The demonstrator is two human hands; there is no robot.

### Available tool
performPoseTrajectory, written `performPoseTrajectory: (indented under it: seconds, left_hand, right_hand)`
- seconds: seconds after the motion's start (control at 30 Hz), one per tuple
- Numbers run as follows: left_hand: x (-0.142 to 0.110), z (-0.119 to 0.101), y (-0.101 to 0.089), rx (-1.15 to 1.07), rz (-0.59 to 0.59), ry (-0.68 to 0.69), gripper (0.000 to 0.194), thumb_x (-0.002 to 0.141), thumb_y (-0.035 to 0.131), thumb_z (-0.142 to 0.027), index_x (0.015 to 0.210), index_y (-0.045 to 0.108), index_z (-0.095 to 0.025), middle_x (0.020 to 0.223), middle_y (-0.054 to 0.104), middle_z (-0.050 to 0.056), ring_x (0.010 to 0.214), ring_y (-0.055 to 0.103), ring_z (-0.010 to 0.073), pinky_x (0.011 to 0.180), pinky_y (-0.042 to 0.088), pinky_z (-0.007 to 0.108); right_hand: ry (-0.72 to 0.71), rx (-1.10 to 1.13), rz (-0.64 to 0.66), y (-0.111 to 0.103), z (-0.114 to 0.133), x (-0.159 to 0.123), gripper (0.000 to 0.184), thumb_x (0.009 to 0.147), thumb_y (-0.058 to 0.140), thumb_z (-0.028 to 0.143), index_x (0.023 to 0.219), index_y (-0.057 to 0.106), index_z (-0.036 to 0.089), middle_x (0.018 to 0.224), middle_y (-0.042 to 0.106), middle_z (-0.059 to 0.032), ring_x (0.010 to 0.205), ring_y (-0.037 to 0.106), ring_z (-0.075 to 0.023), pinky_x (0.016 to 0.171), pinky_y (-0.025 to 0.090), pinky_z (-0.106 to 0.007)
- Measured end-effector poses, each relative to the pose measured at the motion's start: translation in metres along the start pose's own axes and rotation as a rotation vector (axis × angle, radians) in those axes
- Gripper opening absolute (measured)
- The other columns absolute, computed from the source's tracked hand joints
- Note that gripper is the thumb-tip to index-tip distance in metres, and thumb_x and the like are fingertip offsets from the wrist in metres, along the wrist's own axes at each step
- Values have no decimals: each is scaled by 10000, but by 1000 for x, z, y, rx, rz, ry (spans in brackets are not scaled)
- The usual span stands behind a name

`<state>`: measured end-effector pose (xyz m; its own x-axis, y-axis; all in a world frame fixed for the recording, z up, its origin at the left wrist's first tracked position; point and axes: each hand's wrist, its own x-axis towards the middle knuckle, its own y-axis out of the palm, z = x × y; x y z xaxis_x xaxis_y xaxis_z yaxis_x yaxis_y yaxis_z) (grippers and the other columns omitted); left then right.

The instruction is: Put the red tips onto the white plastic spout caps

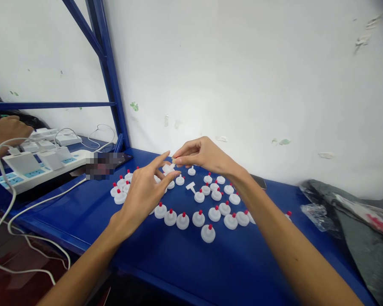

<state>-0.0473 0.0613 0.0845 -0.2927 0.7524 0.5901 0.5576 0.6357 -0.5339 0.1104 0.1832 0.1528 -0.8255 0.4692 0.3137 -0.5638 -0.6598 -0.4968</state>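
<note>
My left hand (143,187) grips a white plastic nozzle cap (168,168) between thumb and fingers above the table. My right hand (206,154) pinches at the cap's narrow tip; a speck of red shows at its fingertips, too small and covered to make out well. Below both hands, many white nozzle caps with red tips, such as this front one (208,233), stand upright on the blue table (166,259). Among them a white T-shaped plastic piece (190,187) leans by one cap. A white cap (192,171) without a visible red tip stands behind.
At left lies a white power strip (51,168) with plugged-in chargers and trailing white cables (41,238). A phone (123,159), partly blurred, is beside it. Another person's hand (12,127) shows at far left. Grey cloth (354,221) and clear plastic wrap (319,216) lie at right.
</note>
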Motion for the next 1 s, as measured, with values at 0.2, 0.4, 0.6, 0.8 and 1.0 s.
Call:
performPoseTrajectory:
  seconds: [0.2,0.4,0.6,0.8,1.0]
  left_hand:
    - [-1,-5,0,-108,-42,15,662,894,680,-560,1476,515,-290,1140,778,51,676,686,140,629,552,265]
    - [-2,-8,0,-218,-105,20,614,901,697,-474,1461,519,-296,1139,766,52,617,637,118,490,498,216]
    - [-2,-8,0,-241,-82,12,617,895,704,-491,1456,521,-312,1132,777,47,620,673,123,495,508,219]
    - [-2,-13,-2,-128,-50,-9,712,907,684,-506,1538,394,-346,1333,694,59,840,752,175,545,557,219]
    - [-1,-22,-5,-133,-10,-50,545,994,556,-415,1502,421,-270,1249,688,46,807,737,158,578,553,235]
  right_hand:
    - [31,125,44,0,-2,1,267,789,831,349,958,775,149,853,780,-52,749,708,-139,742,577,-283]
    - [12,272,66,-1,-6,2,315,762,863,345,987,754,153,880,795,-56,865,748,-172,838,582,-311]
    - [-60,256,40,4,-7,4,262,744,870,316,916,754,157,876,785,-38,853,736,-165,804,569,-301]
    - [22,-61,-68,-16,0,-5,208,785,820,298,929,776,154,833,783,-60,777,722,-172,719,550,-302]
    - [231,-479,-200,-27,-35,-11,33,736,789,102,735,766,77,739,766,-142,676,719,-240,651,515,-355]
